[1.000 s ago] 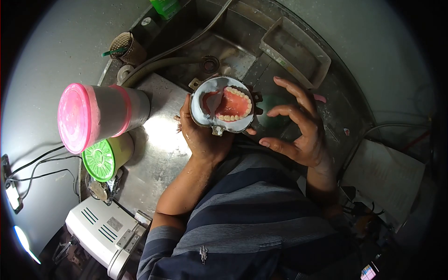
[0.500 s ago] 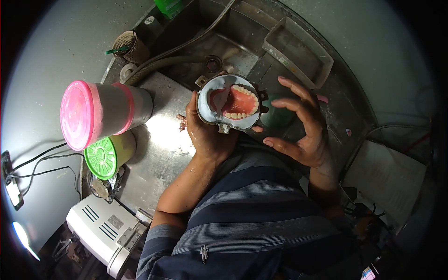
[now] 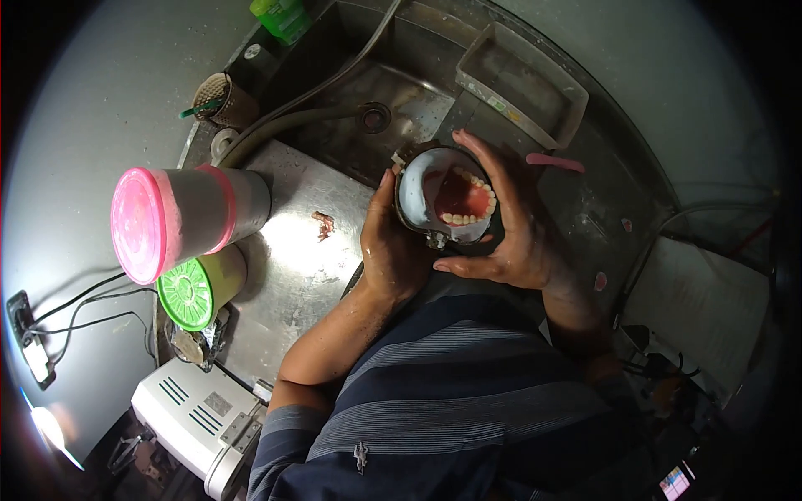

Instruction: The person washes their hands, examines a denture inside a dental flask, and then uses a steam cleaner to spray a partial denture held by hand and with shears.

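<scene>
Widest of all was the grey metal counter (image 3: 288, 188), lit brightly near its middle, with the dark sink basin (image 3: 334, 88) set into its far side. Down at the near left stood the boxy white machine (image 3: 188, 409) with black vent slots. Then came the big grey container with a pink lid (image 3: 196, 209), and over at the far right, the shallow rectangular grey tray (image 3: 535, 75).

Just beside the pink-lidded one sat the yellowish container with a green lid (image 3: 190, 292). And here were the hands! The left hand (image 3: 391, 259) had hold of the near left side of a round metal-rimmed mould (image 3: 418, 196) filled with white plaster, up in front of the striped shirt (image 3: 418, 359). The right hand (image 3: 522, 238) curved wide around the other side, fingers beyond it, thumb by the near edge; whether it touched the rim was hard to say in that shadow.

Inside the mould lay the pink denture base (image 3: 459, 200) with its arch of cream-coloured teeth (image 3: 486, 190). Smaller still, a slim pink strip (image 3: 555, 163) lay near the tray, and a reddish-brown scrap (image 3: 323, 225) lay left of the hands.
</scene>
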`<state>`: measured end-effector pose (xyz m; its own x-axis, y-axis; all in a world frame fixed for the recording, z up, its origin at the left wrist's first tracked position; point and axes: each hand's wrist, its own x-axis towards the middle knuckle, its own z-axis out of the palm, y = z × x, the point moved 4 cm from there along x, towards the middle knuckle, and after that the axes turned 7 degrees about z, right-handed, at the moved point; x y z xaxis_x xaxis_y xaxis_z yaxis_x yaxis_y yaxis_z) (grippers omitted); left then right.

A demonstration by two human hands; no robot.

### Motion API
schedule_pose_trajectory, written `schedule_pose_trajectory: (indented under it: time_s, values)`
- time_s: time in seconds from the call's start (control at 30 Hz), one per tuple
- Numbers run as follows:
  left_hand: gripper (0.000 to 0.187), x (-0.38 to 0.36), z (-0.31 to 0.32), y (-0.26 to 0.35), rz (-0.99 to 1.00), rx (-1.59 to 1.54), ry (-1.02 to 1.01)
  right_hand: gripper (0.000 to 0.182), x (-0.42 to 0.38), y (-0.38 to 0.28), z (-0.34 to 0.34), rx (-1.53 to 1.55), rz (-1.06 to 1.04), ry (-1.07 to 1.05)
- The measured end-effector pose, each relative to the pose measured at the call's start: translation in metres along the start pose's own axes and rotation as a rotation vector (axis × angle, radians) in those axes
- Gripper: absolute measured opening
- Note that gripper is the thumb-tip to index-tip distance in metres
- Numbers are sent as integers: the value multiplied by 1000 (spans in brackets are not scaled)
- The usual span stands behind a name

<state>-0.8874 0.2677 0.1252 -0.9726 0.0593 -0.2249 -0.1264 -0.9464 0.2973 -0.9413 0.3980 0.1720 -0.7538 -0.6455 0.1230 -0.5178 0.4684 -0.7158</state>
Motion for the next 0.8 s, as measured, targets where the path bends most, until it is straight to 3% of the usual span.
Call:
schedule_pose_trajectory:
  time_s: [0.07, 0.2, 0.23, 0.37, 0.47, 0.53, 0.6, 0.67, 0.73, 0.8]
  values:
    - [56, 3, -4, -5, 21, 169, 48, 112, -5, 3, 3, 44, 39, 7]
    - [56, 12, 2, -20, -42, 273, -75, 114, -16, 11, -2, 22, 81, 33]
    - [53, 15, -2, -25, -86, 255, -162, 114, -21, 17, -1, 111, 128, 49]
    - [48, 25, -11, -39, -271, 334, -12, 110, -43, 37, -7, 214, 249, 92]
    - [48, 32, -26, -25, -426, 389, -163, 107, -74, 66, -9, 168, 333, 128]
    - [43, 33, -40, -2, -303, 513, -82, 105, -105, 102, -6, 218, 551, 249]
    - [35, 31, -72, 27, -120, 749, 11, 104, -137, 137, -6, 197, 636, 274]
    - [27, 18, -99, 47, 88, 1074, 234, 104, -162, 163, -6, 180, 715, 302]
    - [16, 0, -138, 56, 150, 1319, 358, 101, -184, 180, -13, -109, 825, 324]
    - [17, -20, -154, 69, 396, 1857, 361, 100, -204, 199, -9, -162, 828, 337]
